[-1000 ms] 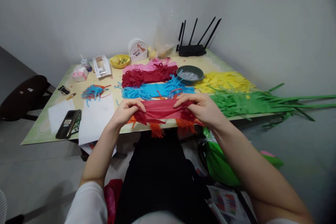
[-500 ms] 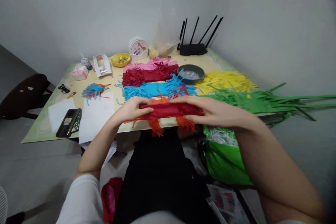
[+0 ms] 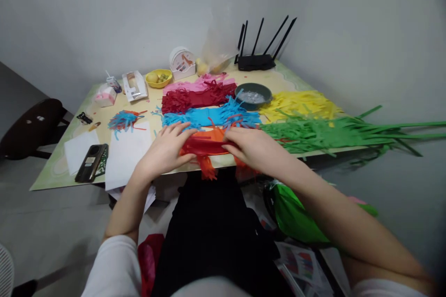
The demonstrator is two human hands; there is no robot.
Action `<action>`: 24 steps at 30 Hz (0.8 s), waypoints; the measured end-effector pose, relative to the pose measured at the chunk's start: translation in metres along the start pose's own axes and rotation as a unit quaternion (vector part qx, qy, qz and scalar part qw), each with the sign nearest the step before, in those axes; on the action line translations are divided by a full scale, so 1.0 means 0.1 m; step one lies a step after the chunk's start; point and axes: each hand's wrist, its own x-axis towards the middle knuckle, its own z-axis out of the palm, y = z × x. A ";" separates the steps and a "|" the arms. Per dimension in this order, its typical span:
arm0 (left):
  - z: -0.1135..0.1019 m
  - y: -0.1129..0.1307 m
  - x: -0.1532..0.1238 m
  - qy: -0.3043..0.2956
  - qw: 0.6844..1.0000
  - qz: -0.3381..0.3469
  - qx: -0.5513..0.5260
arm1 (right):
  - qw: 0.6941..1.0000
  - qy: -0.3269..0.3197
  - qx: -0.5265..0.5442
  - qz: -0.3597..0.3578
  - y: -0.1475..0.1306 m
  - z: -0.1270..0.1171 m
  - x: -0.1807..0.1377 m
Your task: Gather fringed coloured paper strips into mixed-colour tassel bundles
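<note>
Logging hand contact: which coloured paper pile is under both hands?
The red paper on the orange fringe at the table's near edge; the left hand and right hand lie on it. The blue pile and yellow pile sit farther back.

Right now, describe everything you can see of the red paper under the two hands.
The red paper is a thin, soft-looking strip, bunched into a long band lying along the near edge of the table, on orange fringed paper. The left hand presses one end, the right hand the other; only its middle shows.
</note>
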 end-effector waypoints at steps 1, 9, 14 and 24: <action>0.03 0.04 0.04 0.005 1.000 0.020 -0.022 | 1.000 0.000 -0.008 -0.008 -0.02 -0.02 0.00; 0.17 -0.07 0.27 -0.104 0.941 -0.013 -0.321 | 0.981 -0.028 0.186 0.042 0.12 -0.19 -0.04; 0.13 -0.07 0.22 -0.056 0.909 -0.064 -0.408 | 0.954 0.024 0.286 0.081 0.19 -0.07 -0.05; 0.22 -0.06 0.07 0.045 0.829 -0.091 -0.550 | 0.854 0.143 0.490 0.102 0.10 0.09 -0.16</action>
